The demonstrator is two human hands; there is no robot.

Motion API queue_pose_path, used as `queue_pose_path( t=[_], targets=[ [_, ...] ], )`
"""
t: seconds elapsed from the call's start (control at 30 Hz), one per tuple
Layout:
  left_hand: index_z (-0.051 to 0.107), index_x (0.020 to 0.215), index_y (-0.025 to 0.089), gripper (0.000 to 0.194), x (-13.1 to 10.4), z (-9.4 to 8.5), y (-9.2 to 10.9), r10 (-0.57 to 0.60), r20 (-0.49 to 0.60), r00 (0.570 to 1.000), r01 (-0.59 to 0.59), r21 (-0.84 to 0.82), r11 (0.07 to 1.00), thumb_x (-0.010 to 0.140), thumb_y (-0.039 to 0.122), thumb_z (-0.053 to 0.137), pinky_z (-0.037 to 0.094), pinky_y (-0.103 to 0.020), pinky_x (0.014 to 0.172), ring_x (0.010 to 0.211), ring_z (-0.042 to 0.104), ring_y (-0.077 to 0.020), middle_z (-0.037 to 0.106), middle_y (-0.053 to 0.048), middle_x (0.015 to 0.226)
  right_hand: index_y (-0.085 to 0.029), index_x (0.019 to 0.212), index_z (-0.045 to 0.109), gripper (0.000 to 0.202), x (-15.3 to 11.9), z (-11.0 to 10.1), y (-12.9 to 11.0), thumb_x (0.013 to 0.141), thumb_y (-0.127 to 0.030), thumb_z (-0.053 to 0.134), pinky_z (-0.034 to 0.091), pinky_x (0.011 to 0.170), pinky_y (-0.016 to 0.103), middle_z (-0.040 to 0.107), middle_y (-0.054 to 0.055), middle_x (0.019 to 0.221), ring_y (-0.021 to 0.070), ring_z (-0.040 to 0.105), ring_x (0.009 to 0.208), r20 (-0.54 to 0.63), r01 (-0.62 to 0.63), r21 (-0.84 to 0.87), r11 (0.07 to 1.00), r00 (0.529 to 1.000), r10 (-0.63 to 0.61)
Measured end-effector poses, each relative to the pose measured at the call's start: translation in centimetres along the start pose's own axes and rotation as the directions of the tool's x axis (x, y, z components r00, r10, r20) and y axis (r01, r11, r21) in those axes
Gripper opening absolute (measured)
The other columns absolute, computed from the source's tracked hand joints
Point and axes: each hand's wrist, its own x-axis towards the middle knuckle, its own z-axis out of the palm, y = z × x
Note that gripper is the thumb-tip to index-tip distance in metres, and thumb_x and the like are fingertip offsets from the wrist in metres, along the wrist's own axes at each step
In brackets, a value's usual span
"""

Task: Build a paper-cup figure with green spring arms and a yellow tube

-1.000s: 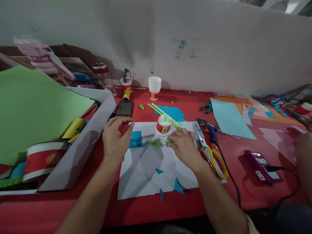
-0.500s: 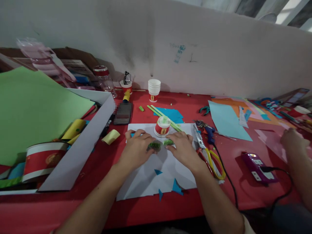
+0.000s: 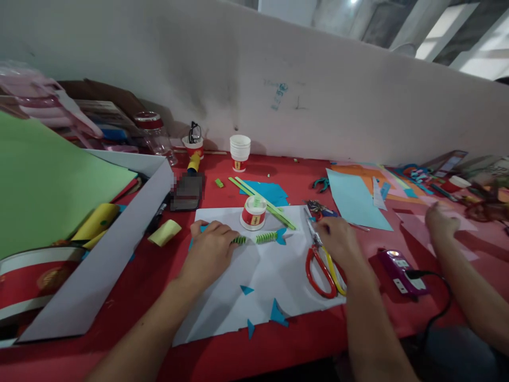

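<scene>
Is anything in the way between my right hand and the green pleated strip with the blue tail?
Yes, the scissors. Their blades and red handle loop lie on the white paper, between your right hand and the green pleated strip.

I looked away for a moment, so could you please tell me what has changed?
The right hand has moved right, off one green strip, to the scissors, whose handles have shifted left onto the white paper. The left hand has moved right to the other green strip. The upturned cup and cup stack stayed put.
</scene>
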Motion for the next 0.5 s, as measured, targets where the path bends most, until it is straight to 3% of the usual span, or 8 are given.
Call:
queue_pose_path(
  t=[0.07, 0.17, 0.23, 0.3, 0.37, 0.43, 0.5],
  targets=[
    [0.073, 0.095, 0.020, 0.017, 0.0, 0.0, 0.1, -0.001, 0.016, 1.000, 0.001, 0.003, 1.000, 0.086, 0.017, 0.059, 0.033, -0.056, 0.092, 0.095, 0.065, -0.0320, 0.076, -0.008, 0.095, -0.014, 0.111, 0.066, 0.028, 0.2, -0.5, 1.3, 0.089, -0.025, 0.053, 0.043, 0.085, 0.043, 0.068, 0.018, 0.111, 0.0329, 0.061, 0.103, -0.102, -0.074, -0.015, 0.997, 0.992, 0.072],
    [0.072, 0.104, 0.020, 0.021, -0.1, 0.0, 0.2, -0.032, 0.018, 0.999, 0.032, -0.005, 0.999, 0.085, 0.020, 0.063, 0.032, -0.057, 0.094, 0.100, 0.065, -0.0328, 0.076, -0.010, 0.102, -0.009, 0.144, 0.038, 0.064, 0.3, -0.7, 1.5, 0.089, -0.036, 0.055, 0.039, 0.096, 0.053, 0.044, 0.027, 0.145, 0.0411, 0.044, 0.128, -0.319, -0.191, -0.062, 0.980, 0.934, 0.162],
    [0.071, 0.109, 0.021, 0.026, -0.1, -0.1, 0.1, -0.063, 0.012, 0.998, 0.063, -0.030, 0.998, 0.084, 0.025, 0.066, 0.032, -0.058, 0.096, 0.103, 0.064, -0.0335, 0.075, -0.011, 0.107, -0.007, 0.141, 0.042, 0.059, 0.7, -0.4, 1.5, 0.092, -0.039, 0.052, 0.038, 0.099, 0.053, 0.048, 0.028, 0.140, 0.0412, 0.045, 0.127, -0.262, -0.241, -0.088, 0.966, 0.942, 0.211],
    [0.071, 0.109, 0.022, 0.028, 0.0, -0.5, -0.2, -0.108, -0.008, 0.994, 0.107, -0.074, 0.991, 0.084, 0.031, 0.067, 0.032, -0.059, 0.097, 0.105, 0.064, -0.0338, 0.075, -0.010, 0.108, -0.003, 0.125, 0.056, 0.047, 1.4, 0.0, 1.8, 0.093, -0.037, 0.050, 0.042, 0.095, 0.048, 0.060, 0.029, 0.122, 0.0392, 0.056, 0.115, -0.086, -0.264, -0.092, 0.960, 0.963, 0.257],
    [0.072, 0.107, 0.023, 0.025, 0.3, -1.1, -0.6, -0.200, -0.056, 0.978, 0.192, -0.122, 0.974, 0.085, 0.033, 0.064, 0.033, -0.058, 0.096, 0.105, 0.064, -0.0334, 0.075, -0.009, 0.107, -0.002, 0.112, 0.062, 0.039, 2.4, 0.4, 2.6, 0.090, -0.034, 0.054, 0.046, 0.087, 0.042, 0.065, 0.028, 0.110, 0.0370, 0.062, 0.105, 0.011, -0.288, -0.078, 0.955, 0.957, 0.289],
    [0.074, 0.101, 0.023, 0.021, 0.6, -1.9, -1.2, -0.333, -0.123, 0.935, 0.312, -0.166, 0.936, 0.089, 0.030, 0.059, 0.035, -0.055, 0.095, 0.104, 0.065, -0.0324, 0.076, -0.009, 0.105, -0.005, 0.102, 0.065, 0.031, 3.5, 0.7, 3.6, 0.084, -0.029, 0.060, 0.047, 0.078, 0.037, 0.068, 0.025, 0.101, 0.0348, 0.065, 0.097, 0.035, -0.308, -0.059, 0.950, 0.950, 0.310],
    [0.074, 0.096, 0.022, 0.023, 0.8, -2.6, -1.6, -0.455, -0.190, 0.870, 0.418, -0.204, 0.885, 0.091, 0.026, 0.052, 0.038, -0.051, 0.093, 0.103, 0.066, -0.0312, 0.076, -0.010, 0.103, -0.011, 0.085, 0.068, 0.016, 4.4, 0.8, 4.5, 0.076, -0.023, 0.065, 0.046, 0.067, 0.033, 0.070, 0.016, 0.079, 0.0311, 0.068, 0.083, 0.062, -0.319, -0.032, 0.947, 0.945, 0.321]
  ],
)
